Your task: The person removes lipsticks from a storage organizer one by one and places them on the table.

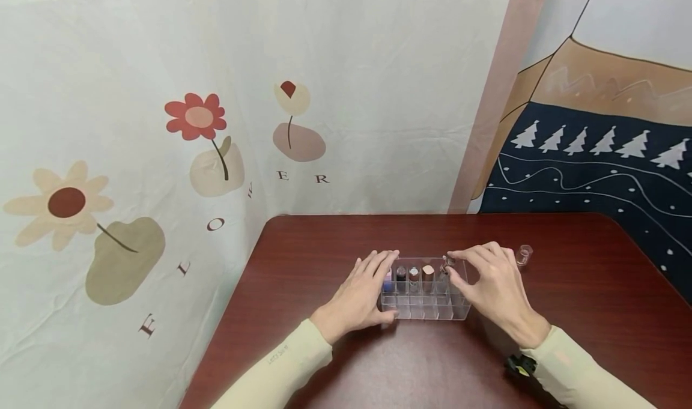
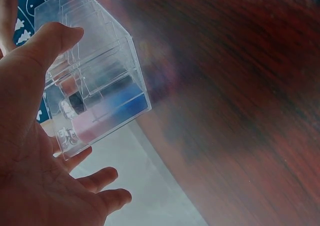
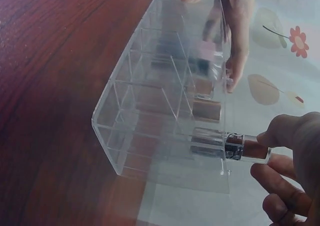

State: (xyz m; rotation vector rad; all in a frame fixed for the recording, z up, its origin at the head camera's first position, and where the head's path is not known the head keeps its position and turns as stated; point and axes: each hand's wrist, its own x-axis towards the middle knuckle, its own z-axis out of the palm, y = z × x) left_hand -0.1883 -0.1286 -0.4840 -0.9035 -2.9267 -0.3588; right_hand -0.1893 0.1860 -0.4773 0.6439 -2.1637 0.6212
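A clear plastic lipstick organizer point(image 1: 427, 310) with stepped rows of compartments stands on the table. My left hand point(image 1: 357, 292) holds its left end, thumb at the front and fingers toward the back. Between the thumb and fingers of my right hand point(image 1: 494, 286) is the upper end of a lipstick tube point(image 3: 250, 148), clear with a dark brownish part; its lower part is inside the back row, at the right. Left of it in that row stand a tan-topped lipstick point(image 1: 427, 271), two darker tubes point(image 1: 414, 274) and a pink-and-blue tube point(image 2: 107, 115). The front compartments hold nothing visible.
A small clear cylindrical piece point(image 1: 523, 254) lies on the dark red wooden table point(image 1: 303, 265), just beyond my right hand. Behind the table hangs a pale cloth point(image 1: 378, 96) printed with flowers. A dark band with a yellow-green part point(image 1: 521, 365) is on the right wrist.
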